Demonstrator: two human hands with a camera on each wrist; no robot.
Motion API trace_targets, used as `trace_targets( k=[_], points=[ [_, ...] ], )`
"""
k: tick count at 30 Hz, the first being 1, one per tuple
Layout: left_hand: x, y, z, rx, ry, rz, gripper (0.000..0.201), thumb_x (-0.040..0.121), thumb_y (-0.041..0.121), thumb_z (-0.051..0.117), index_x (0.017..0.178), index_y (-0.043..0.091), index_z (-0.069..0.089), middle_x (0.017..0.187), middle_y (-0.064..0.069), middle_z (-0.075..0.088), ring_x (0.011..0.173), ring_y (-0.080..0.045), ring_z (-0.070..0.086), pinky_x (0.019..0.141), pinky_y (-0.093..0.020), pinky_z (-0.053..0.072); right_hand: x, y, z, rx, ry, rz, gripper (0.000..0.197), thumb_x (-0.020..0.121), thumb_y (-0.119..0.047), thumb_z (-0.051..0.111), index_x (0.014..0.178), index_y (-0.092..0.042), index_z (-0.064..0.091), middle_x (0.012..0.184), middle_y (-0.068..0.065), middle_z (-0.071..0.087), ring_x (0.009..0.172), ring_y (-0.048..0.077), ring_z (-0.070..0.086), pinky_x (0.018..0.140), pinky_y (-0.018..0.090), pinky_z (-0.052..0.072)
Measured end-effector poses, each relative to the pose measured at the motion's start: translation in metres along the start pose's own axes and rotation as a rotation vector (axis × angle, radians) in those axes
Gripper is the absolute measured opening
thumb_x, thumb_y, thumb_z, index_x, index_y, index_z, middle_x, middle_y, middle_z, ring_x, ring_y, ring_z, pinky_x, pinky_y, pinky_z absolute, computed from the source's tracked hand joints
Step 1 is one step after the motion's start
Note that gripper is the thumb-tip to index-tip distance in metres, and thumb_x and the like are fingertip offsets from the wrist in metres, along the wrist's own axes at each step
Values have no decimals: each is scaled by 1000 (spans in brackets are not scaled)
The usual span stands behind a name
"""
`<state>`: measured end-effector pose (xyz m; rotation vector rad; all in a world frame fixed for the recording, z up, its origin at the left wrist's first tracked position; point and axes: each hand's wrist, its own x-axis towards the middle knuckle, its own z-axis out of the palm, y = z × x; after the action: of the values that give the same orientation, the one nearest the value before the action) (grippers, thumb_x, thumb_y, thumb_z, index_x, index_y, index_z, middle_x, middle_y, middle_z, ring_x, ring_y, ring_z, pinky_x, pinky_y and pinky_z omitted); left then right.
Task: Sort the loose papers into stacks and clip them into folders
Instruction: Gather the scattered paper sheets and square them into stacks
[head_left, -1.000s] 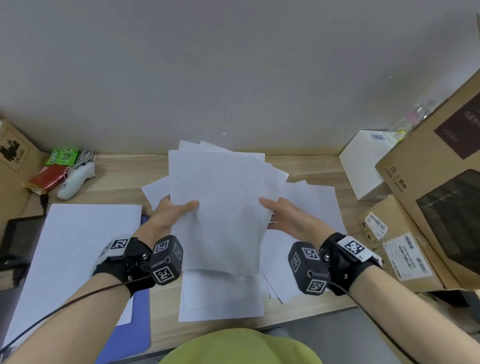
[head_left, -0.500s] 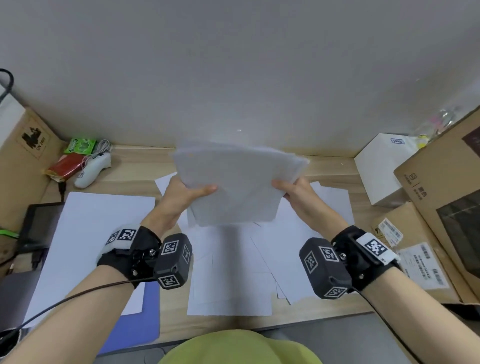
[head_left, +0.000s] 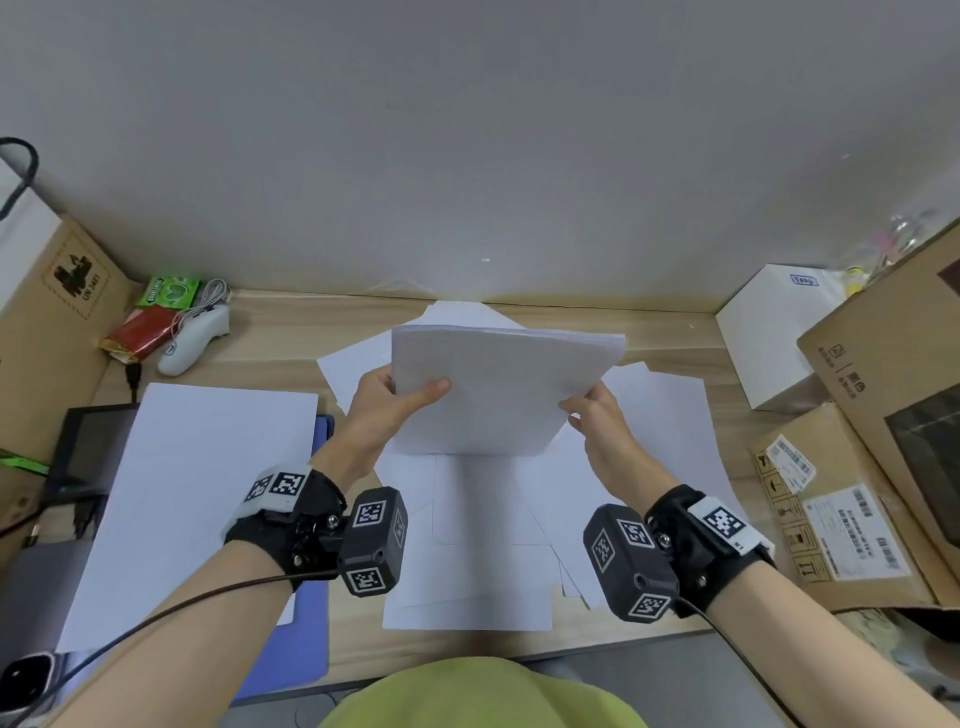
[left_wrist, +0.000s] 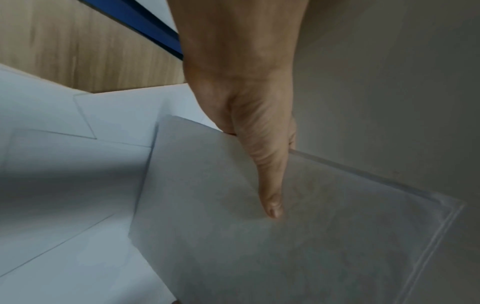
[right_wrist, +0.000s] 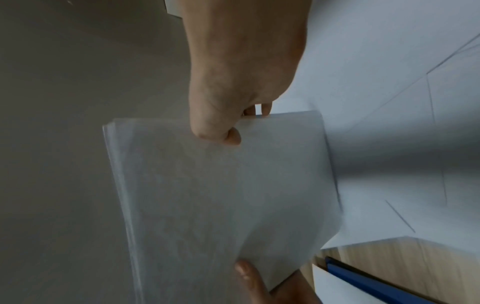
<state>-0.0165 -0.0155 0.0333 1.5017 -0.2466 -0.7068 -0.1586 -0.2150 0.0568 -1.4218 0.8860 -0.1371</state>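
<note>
At the far left we see a cardboard box (head_left: 52, 312), then a white game controller (head_left: 195, 338) beside a red packet (head_left: 136, 332) near the wall. A large white sheet (head_left: 197, 499) lies on a blue folder (head_left: 306, 623) on the wooden tabletop (head_left: 291, 332). Our left hand (head_left: 387, 410) has its grip closed on the left edge of a stack of papers (head_left: 498, 384), thumb flat on top and fingers underneath. The stack is lifted above the tabletop, its far edge raised toward the wall. Beneath it, loose sheets (head_left: 467, 561) lie spread and overlapping. Our right hand (head_left: 597, 421) pinches the stack's right edge, thumb on top and fingers behind. Further right stand a white box (head_left: 769, 338) and brown cartons (head_left: 883, 395).
</note>
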Motion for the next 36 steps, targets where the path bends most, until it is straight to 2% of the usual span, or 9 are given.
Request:
trace_targets(
  k=[4, 7, 9, 15, 20, 25, 29, 33, 36],
  points=[
    [0, -1, -10, 24, -29, -21, 40, 75, 22, 81, 112, 21, 67, 106, 6, 74, 101, -11, 69, 84, -24, 53, 1, 2, -2, -16, -1, 23, 39, 90, 1, 39, 123, -17, 49, 108, -9, 58, 99, 7, 51, 77, 18, 36],
    [-2, -14, -9, 95, -82, -78, 51, 72, 22, 83, 119, 24, 63, 112, 7, 71, 108, -12, 65, 94, -30, 50, 0, 5, 3, -37, -63, 46, 37, 92, 2, 39, 120, -22, 48, 105, -14, 57, 95, -1, 50, 73, 15, 35],
    [-2, -16, -3, 89, -41, -91, 49, 74, 20, 82, 118, 23, 62, 113, 6, 70, 108, -13, 64, 94, -30, 50, 0, 5, 9, -54, -104, 51, 40, 92, 3, 38, 122, -21, 47, 105, -17, 57, 94, -4, 49, 71, 14, 34],
    [2, 8, 4, 29, 40, -23, 30, 80, 19, 77, 105, 29, 64, 107, 8, 72, 98, -5, 67, 78, -17, 50, 10, -16, 7, -13, -89, -56, 44, 87, 4, 39, 124, -18, 52, 109, -7, 63, 95, 5, 57, 74, 19, 41],
    [1, -12, 0, 116, 30, -135, 36, 84, 19, 74, 117, 27, 62, 116, 9, 69, 109, -11, 62, 97, -30, 46, 22, 14, -1, -151, -105, 63, 43, 93, -8, 41, 133, -22, 46, 129, -6, 54, 121, 16, 47, 93, 29, 33],
    [0, -15, 12, 130, 77, -147, 34, 85, 5, 67, 107, 30, 60, 109, 11, 67, 103, -7, 60, 85, -23, 46, 26, 24, -6, -172, -175, 100, 42, 100, -23, 36, 142, -28, 35, 132, -13, 43, 120, 9, 36, 98, 29, 27],
    [7, -7, 23, 92, 180, -123, 36, 84, -2, 63, 101, 29, 58, 103, 11, 66, 96, -5, 60, 76, -18, 44, 31, 15, -6, -100, -167, 36, 39, 100, -21, 38, 138, -28, 40, 132, -14, 48, 118, 7, 42, 97, 28, 28],
    [8, -19, 20, 174, 155, -140, 43, 82, -4, 59, 112, 27, 57, 111, 8, 67, 105, -12, 62, 84, -26, 48, 35, 26, -16, -128, -162, 96, 35, 96, -16, 42, 130, -23, 45, 129, -9, 52, 121, 12, 46, 95, 28, 33],
    [3, -35, 20, 220, 150, -212, 43, 87, -1, 55, 117, 29, 53, 112, 15, 64, 112, -14, 58, 92, -30, 45, 37, 41, -25, -218, -201, 183, 26, 98, -18, 40, 124, -19, 46, 124, -6, 51, 120, 15, 44, 93, 28, 31]
  ],
)
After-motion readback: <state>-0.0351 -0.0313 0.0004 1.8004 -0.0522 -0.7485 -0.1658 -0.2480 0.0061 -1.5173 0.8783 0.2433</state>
